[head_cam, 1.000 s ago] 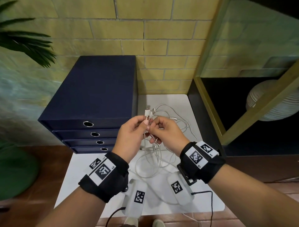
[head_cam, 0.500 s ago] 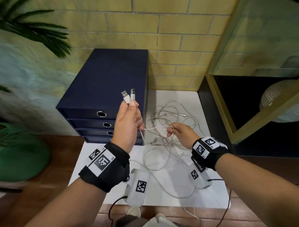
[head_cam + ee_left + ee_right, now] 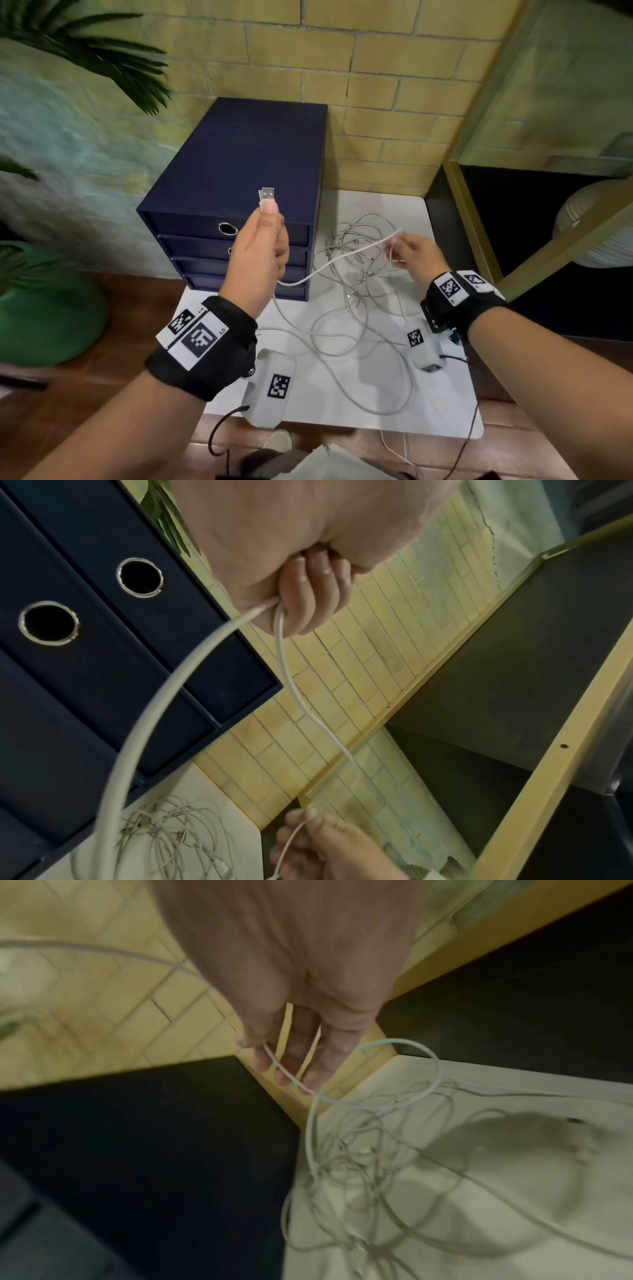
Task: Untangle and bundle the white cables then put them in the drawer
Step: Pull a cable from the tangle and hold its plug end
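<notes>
Separating one strand from the pile, judging by the layout. Navy four-drawer box (image 3: 236,178) sits behind the left-hand grip, all drawers closed, so stowing comes later. White tabletop (image 3: 442,407) is below both hands.

Tangled white cables (image 3: 359,270) lie on the tabletop between the two grips and a little under the right one; long loose loops trail toward the near edge.

Left hand (image 3: 257,253) is raised in front of the drawer fronts, fingers curled tight round two cable runs, thumb pressing them. Two USB-A plugs (image 3: 266,195) stick up just above the thumb. Left wrist view confirms it: two strands exit the bottom of the fist.

Right hand (image 3: 416,255) is out to the side of the tangle, fingers mostly straight with the thumb closing on one strand (image 3: 359,251) that runs across from the left fist. Looks like a light pinch, not a clamp; right wrist view is blurred, so I can't tell how firm.

To do this well, I'd say:
- keep the left grip locked as the anchor, plugs together
- let the strand slide through the right-hand pinch, feeding outward from the anchor
- stop on any snag and loosen the knot by hand; pulling hard will likely tighten it
- coil only once a run is free.
</notes>
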{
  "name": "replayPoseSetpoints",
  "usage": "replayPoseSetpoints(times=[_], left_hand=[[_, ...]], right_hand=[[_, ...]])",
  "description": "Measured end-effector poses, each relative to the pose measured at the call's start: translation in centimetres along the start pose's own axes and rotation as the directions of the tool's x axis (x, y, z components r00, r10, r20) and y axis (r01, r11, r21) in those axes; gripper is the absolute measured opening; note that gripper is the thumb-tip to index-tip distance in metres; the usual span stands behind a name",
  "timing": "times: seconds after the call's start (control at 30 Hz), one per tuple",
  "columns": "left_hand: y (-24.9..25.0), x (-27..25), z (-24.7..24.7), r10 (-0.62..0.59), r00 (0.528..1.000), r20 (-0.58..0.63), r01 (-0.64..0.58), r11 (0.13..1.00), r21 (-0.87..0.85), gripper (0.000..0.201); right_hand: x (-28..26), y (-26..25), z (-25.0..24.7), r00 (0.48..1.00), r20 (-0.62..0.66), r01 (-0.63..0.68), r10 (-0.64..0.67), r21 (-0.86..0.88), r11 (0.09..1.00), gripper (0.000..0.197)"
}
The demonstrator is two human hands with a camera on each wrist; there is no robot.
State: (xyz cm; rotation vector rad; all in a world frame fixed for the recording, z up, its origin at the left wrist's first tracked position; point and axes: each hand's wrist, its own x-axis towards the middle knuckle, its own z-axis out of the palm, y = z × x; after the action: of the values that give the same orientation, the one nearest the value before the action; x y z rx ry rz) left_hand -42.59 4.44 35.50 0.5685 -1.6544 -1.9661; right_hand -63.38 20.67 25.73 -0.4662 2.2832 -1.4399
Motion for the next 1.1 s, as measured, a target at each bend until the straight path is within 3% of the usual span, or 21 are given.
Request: replayPoseSetpoints(times=[0.1,0.2,0.33,0.53,0.7,0.87,1.1], left_hand=[[0.0,-0.2,0.0,0.010,1.000,-0.007,-0.010,0.999,0.042,0.034],[0.0,-0.1,0.1,0.029,0.999,-0.028,-0.026,0.995,0.098,0.034],[-0.2,0.1,1.3,0.096,0.994,-0.052,-0.080,0.963,0.259,0.032],[-0.6,-0.1,3.5,0.087,0.989,0.118,-0.130,0.891,0.435,0.034],[-1.0,-0.4,4.1,0.021,0.973,0.230,-0.123,0.891,0.437,0.021],[-1.5,0.0,3.9,0.030,0.968,0.249,-0.135,0.898,0.419,0.027],[-0.9,0.6,3.5,0.122,0.974,0.192,-0.183,0.920,0.347,0.020]], right_hand=[[-0.2,-3.1,-0.9,0.998,-0.032,0.065,-0.062,0.107,0.992,0.025],[-0.6,-4.7,-1.5,0.989,-0.023,0.145,-0.145,-0.011,0.989,0.026],[-2.7,-6.4,-1.4,0.954,0.239,0.225,-0.179,-0.183,0.957,0.025],[-5.2,-8.2,-0.5,0.864,0.453,0.318,-0.221,-0.151,0.936,0.018],[-6.0,-8.6,-0.5,0.829,0.512,0.331,-0.226,-0.123,0.936,0.018],[-5.5,-6.4,-0.9,0.869,0.443,0.325,-0.221,-0.174,0.929,0.028],[-4.3,-1.5,-1.9,0.920,0.388,0.188,-0.063,-0.293,0.937,0.022]])
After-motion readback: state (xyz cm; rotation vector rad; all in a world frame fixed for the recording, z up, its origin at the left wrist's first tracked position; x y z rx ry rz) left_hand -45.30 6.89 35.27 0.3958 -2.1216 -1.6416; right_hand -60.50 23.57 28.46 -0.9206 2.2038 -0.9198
